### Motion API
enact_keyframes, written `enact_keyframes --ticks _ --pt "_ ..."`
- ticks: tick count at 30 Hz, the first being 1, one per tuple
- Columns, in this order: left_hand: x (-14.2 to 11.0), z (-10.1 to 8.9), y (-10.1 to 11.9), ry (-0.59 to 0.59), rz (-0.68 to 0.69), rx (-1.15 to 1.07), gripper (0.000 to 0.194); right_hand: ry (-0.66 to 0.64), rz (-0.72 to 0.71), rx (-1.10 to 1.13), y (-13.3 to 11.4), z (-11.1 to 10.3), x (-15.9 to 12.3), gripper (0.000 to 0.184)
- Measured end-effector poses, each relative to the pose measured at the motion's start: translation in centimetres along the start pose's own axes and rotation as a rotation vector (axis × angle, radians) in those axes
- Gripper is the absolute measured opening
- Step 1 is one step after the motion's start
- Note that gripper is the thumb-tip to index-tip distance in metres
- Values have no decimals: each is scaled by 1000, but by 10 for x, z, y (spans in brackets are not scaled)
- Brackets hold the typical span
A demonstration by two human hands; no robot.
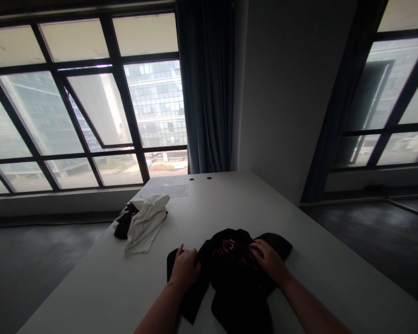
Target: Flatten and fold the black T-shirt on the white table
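A crumpled black garment [235, 273] with pink lettering lies on the white table [230, 208] close in front of me. My left hand [185, 268] rests on its left part, fingers bent onto the cloth. My right hand [267, 260] presses on the right side, fingers curled into the fabric near the pink print. Both forearms reach in from the bottom edge. Whether either hand pinches the cloth or only lies on it is hard to tell in the dim light.
A heap of white and black clothes [141, 220] lies at the table's left edge, with sheets of paper [165, 188] behind it. Two cable holes [200, 178] sit at the far edge. Large windows, a dark curtain [205, 88] and a pillar stand beyond.
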State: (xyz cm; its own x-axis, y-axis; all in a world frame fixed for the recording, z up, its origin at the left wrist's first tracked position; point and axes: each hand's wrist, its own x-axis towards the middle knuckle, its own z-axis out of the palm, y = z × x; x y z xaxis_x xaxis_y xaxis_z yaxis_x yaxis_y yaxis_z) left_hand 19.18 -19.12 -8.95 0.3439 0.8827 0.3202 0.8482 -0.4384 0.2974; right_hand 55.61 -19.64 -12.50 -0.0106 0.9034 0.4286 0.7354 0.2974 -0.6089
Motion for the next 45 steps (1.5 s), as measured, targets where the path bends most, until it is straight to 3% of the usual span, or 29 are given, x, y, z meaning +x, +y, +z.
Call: enact_keyframes --ticks 4,8,10,16,22,28,31,33,36,39,42,45 --pt "-2 -4 2 -90 -18 -50 14 0 16 -20 4 2 0 38" --pt "-4 -13 7 -167 -69 -128 48 -35 -7 -12 0 0 1 37" --pt "-4 -17 9 -211 -76 -118 55 -41 -15 -6 -3 -2 1 36" --pt "-8 -28 3 -345 158 -371 58 -13 -6 -12 0 -1 -1 38" --pt "-9 -26 -3 -366 161 -564 55 28 10 -19 9 4 -2 43" --pt "-6 -8 -16 -218 60 -808 66 105 -17 -23 5 0 -3 41" --pt "-5 -1 -11 -201 -30 -899 64 174 -86 -40 -3 -5 -7 33" --pt "-6 2 0 -241 -59 -823 63 162 -114 -58 -9 -6 -11 33" --pt "-9 2 19 -296 -52 -583 71 51 -48 -95 -15 -1 -11 31" --pt "-11 0 33 -262 -52 -358 75 -45 38 -231 -17 6 -6 39" --pt "-11 -5 38 -255 -26 -233 56 -107 72 -441 -18 11 -2 40" --pt "-11 -8 38 -285 40 -244 34 -147 71 -552 -19 10 -2 36"
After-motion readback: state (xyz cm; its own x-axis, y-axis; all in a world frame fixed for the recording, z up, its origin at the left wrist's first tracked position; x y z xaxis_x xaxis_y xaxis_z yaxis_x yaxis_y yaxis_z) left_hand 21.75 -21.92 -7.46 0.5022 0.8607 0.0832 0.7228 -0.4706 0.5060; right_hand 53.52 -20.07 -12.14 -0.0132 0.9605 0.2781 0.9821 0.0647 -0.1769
